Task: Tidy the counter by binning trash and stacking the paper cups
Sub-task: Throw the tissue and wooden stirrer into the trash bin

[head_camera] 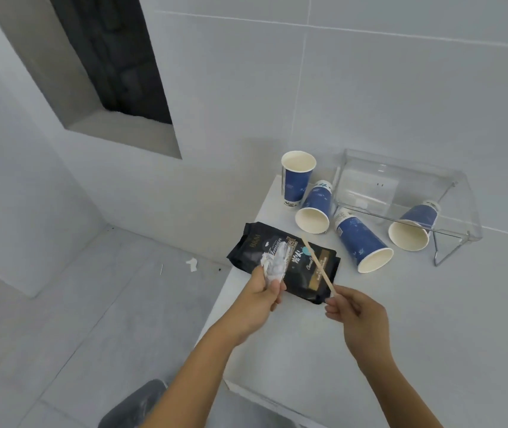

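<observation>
My left hand (pixel 260 291) is shut on a crumpled white tissue (pixel 274 264), held over the left edge of the white counter (pixel 416 319). My right hand (pixel 354 316) pinches the lower end of a thin wooden stir stick (pixel 317 264) that slants up to the left. Both hover over a black snack packet (pixel 286 261) lying flat near the counter's edge. Several blue paper cups are behind it: one upright (pixel 296 177), and three on their sides (pixel 316 208), (pixel 362 240), (pixel 413 227), the last under a clear stand.
A clear acrylic stand (pixel 401 193) sits at the back right against the tiled wall. A grey bin bag (pixel 135 406) shows on the floor below the counter's edge. A white paper scrap (pixel 191 264) lies on the grey floor.
</observation>
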